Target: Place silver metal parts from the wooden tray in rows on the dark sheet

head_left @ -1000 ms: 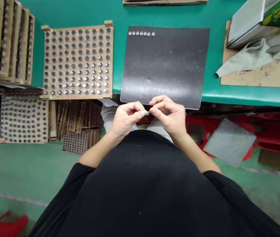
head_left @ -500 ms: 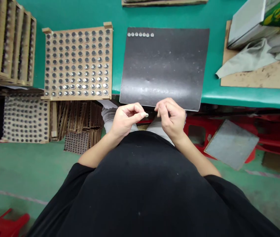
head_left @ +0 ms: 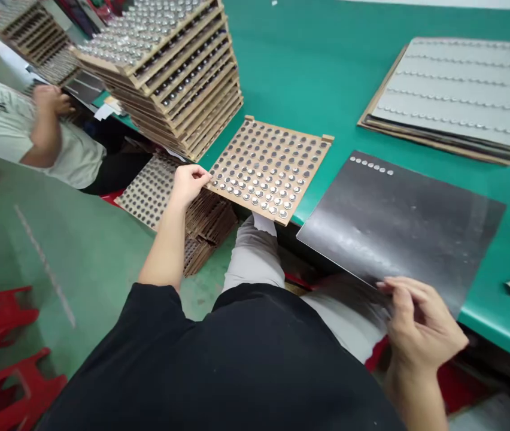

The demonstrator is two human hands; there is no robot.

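Note:
A wooden board [head_left: 266, 161] with rows of dark round spots, several carrying shiny discs, lies at the table's front edge. My left hand [head_left: 191, 184] is at its near left corner, thumb and fingertips pinched together; what they hold, if anything, is too small to make out. Right of the board lies a black sheet [head_left: 398, 221] with a short row of small clear discs [head_left: 370, 164] at its far left. My right hand [head_left: 421, 317] is by the sheet's near edge, fingers curled and fingertips together; whether something small is between them cannot be seen.
A tall stack of disc-filled boards [head_left: 192, 78] stands at the back left. Grey sheets with rows of discs [head_left: 466, 90] lie at the back right. Another person [head_left: 35, 126] sits at the left. Red stools [head_left: 17, 383] stand on the floor.
The view has swung left. My left hand has moved away from my right hand to the board's left corner, and the small piece at its fingertips no longer shows. My right hand stays near the black sheet.

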